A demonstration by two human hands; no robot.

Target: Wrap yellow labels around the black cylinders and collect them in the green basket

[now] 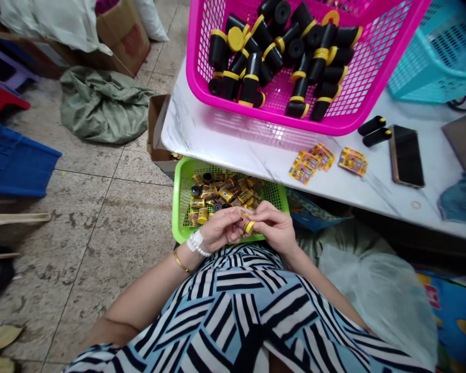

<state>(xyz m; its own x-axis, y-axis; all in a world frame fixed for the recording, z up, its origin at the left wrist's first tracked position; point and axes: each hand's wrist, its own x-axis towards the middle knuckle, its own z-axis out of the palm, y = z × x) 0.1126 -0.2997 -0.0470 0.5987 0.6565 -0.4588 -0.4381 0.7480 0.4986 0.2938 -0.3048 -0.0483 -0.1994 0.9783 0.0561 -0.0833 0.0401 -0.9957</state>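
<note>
My left hand [217, 229] and my right hand [275, 228] meet above my lap, both closed on one small cylinder with a yellow cap and a colourful label [246, 224]. Just beyond them a green basket [178, 207] holds several labelled yellow and black cylinders [225, 196]. On the marble table [233, 145] a pink basket [334, 119] is filled with several black tubes with yellow caps [279, 52]. Colourful label stickers [310, 160] lie on the table in small piles, and two loose black tubes [375, 130] rest near them.
A phone [407, 155] lies face up on the table's right side, beside a teal basket [438, 57]. On the tiled floor at left are a blue crate [11, 160], a grey-green cloth bag [101, 103] and cardboard boxes [120, 31]. A clear plastic bag [376, 295] sits by my right knee.
</note>
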